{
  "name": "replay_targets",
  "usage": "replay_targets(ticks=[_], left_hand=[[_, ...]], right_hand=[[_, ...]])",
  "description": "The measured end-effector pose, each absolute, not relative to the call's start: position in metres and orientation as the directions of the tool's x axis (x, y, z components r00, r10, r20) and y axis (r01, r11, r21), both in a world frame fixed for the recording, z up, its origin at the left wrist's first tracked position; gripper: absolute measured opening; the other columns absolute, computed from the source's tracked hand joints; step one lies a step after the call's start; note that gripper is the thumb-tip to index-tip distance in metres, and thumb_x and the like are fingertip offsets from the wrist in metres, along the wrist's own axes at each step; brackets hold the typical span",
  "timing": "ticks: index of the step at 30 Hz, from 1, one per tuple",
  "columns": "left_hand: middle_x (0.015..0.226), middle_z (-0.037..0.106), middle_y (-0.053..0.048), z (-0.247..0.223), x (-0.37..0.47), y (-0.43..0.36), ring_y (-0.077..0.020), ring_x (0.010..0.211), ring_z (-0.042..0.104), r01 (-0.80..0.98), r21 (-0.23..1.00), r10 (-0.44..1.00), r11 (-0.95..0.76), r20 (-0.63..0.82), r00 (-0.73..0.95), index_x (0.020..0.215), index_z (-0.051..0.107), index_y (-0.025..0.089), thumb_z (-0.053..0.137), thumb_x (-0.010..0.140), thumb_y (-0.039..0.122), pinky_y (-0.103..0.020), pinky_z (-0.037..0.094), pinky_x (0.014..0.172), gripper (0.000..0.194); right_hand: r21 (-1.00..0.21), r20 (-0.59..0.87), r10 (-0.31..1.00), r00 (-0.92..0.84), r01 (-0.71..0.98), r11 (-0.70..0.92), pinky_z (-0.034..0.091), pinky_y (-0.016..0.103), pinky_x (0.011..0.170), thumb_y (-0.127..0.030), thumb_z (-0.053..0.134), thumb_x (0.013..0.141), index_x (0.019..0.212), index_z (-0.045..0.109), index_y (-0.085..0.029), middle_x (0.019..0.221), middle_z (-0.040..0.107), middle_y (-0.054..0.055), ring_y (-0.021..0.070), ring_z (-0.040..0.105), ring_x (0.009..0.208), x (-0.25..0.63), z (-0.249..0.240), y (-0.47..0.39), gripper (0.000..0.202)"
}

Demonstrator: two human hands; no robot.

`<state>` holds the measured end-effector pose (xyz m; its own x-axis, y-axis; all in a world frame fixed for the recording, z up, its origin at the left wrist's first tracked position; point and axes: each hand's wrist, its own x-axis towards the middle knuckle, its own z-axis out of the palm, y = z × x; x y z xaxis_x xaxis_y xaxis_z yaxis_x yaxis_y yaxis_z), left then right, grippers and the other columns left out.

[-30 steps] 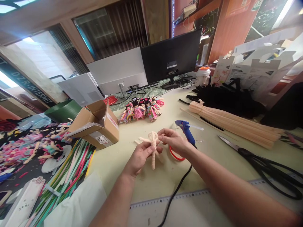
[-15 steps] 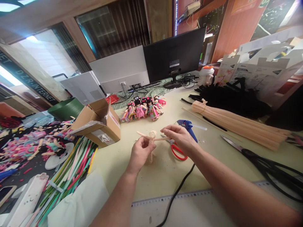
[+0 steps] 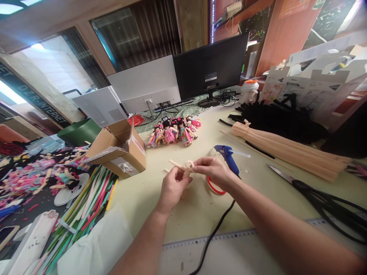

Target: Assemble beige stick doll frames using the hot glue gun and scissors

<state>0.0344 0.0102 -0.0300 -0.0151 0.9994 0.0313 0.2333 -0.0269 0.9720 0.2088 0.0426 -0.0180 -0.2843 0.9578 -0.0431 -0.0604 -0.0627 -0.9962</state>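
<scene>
Figure (image 3: 188, 167) of cream pipe cleaner sits above the counter (image 3: 137, 198), between my two hands. Left hand (image 3: 174, 186): fingers clamped on its body. Right hand (image 3: 210, 170): thumb and fingertips pinched on it near the looped head. Glue gun (image 3: 229, 157) and red-handled scissors (image 3: 215, 188) lie just beside the right hand.

With the fingers of my left hand (image 3: 174, 186) and my right hand (image 3: 210, 170), I pinch a cream fuzzy figure (image 3: 187, 168) above the tabletop (image 3: 143, 206); the blue glue gun (image 3: 230, 158) lies just beside my right hand, red-handled scissors (image 3: 215, 188) partly beneath it.
</scene>
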Motion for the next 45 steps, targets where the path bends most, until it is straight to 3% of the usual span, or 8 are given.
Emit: replay_targets(ticks=[9, 15, 18, 20, 25, 32, 39, 45], left_hand=[[0.072, 0.062, 0.0, -0.034, 0.035, 0.011, -0.0119, 0.064, 0.056, 0.217, 0.976, 0.999, -0.032, 0.036, -0.013, 0.082, 0.064, 0.018, 0.075, 0.067, 0.029, -0.023, 0.044, 0.061, 0.022], [0.08, 0.065, -0.003, -0.035, 0.037, 0.01, -0.0141, 0.071, 0.06, 0.145, 0.988, 0.998, 0.053, -0.057, 0.022, 0.091, 0.061, 0.016, 0.074, 0.068, 0.032, -0.025, 0.049, 0.066, 0.031], [0.082, 0.065, -0.004, -0.035, 0.038, 0.01, -0.0141, 0.069, 0.061, 0.106, 0.991, 0.995, 0.087, -0.091, 0.035, 0.096, 0.059, 0.016, 0.072, 0.07, 0.032, -0.027, 0.052, 0.063, 0.034], [0.079, 0.064, -0.003, -0.034, 0.037, 0.01, -0.0134, 0.065, 0.061, 0.16, 0.983, 0.996, 0.087, -0.088, -0.003, 0.094, 0.058, 0.016, 0.072, 0.07, 0.03, -0.026, 0.052, 0.061, 0.031], [0.071, 0.059, 0.001, -0.031, 0.038, 0.01, -0.0124, 0.057, 0.06, 0.276, 0.959, 0.998, 0.056, -0.062, 0.015, 0.089, 0.056, 0.018, 0.071, 0.07, 0.029, -0.023, 0.05, 0.053, 0.026], [0.068, 0.058, 0.003, -0.034, 0.041, 0.005, -0.0121, 0.054, 0.059, 0.34, 0.939, 0.999, -0.044, 0.037, 0.029, 0.085, 0.05, 0.02, 0.068, 0.074, 0.041, -0.022, 0.042, 0.05, 0.03], [0.072, 0.059, 0.003, -0.043, 0.041, 0.003, -0.0122, 0.062, 0.056, 0.344, 0.937, 0.997, -0.067, 0.079, -0.02, 0.082, 0.049, 0.022, 0.067, 0.074, 0.04, -0.022, 0.042, 0.056, 0.026], [0.077, 0.06, 0.002, -0.04, 0.043, 0.002, -0.013, 0.068, 0.057, 0.329, 0.94, 0.994, -0.087, 0.104, -0.035, 0.081, 0.049, 0.022, 0.066, 0.074, 0.04, -0.024, 0.044, 0.06, 0.026]], right_hand=[[-0.971, -0.021, 0.957, -0.291, -0.223, -0.09, 0.04, 0.029, 0.072, -0.03, 0.075, 0.066, 0.069, 0.064, -0.016, 0.07, 0.062, 0.0, 0.0133, 0.055, 0.071, 0.204, -0.016, 0.038, 0.018], [-0.966, 0.004, 0.953, -0.304, -0.246, -0.075, 0.04, 0.028, 0.07, -0.026, 0.073, 0.068, 0.068, 0.061, -0.016, 0.068, 0.06, -0.002, 0.0123, 0.053, 0.069, 0.204, -0.016, 0.037, 0.016], [-0.989, 0.019, 0.959, -0.284, -0.144, -0.023, 0.041, 0.028, 0.068, -0.029, 0.071, 0.071, 0.073, 0.062, -0.016, 0.071, 0.06, -0.001, 0.0133, 0.054, 0.069, 0.205, -0.013, 0.037, 0.015], [-0.995, 0.094, 0.974, -0.204, 0.002, 0.097, 0.041, 0.028, 0.066, -0.029, 0.068, 0.073, 0.075, 0.064, -0.017, 0.073, 0.06, 0.0, 0.0139, 0.053, 0.069, 0.205, -0.009, 0.036, 0.013], [-0.849, 0.376, 0.92, -0.115, 0.355, 0.391, 0.042, 0.03, 0.071, -0.022, 0.061, 0.08, 0.074, 0.068, -0.02, 0.078, 0.06, 0.002, 0.0157, 0.055, 0.075, 0.202, 0.0, 0.028, 0.01], [-0.748, 0.401, 0.9, -0.172, 0.506, 0.43, 0.041, 0.03, 0.069, -0.024, 0.061, 0.082, 0.076, 0.075, -0.021, 0.069, 0.058, 0.003, 0.0171, 0.055, 0.072, 0.192, -0.002, 0.018, 0.015], [-0.938, 0.2, 0.973, -0.114, 0.265, 0.223, 0.041, 0.026, 0.062, -0.028, 0.063, 0.078, 0.071, 0.074, -0.018, 0.069, 0.061, 0.001, 0.0136, 0.057, 0.065, 0.189, -0.002, 0.019, 0.016], [-0.982, 0.125, 0.987, -0.097, 0.131, 0.137, 0.041, 0.025, 0.061, -0.029, 0.064, 0.074, 0.068, 0.07, -0.016, 0.068, 0.063, 0.001, 0.0137, 0.056, 0.065, 0.186, -0.004, 0.019, 0.015]])
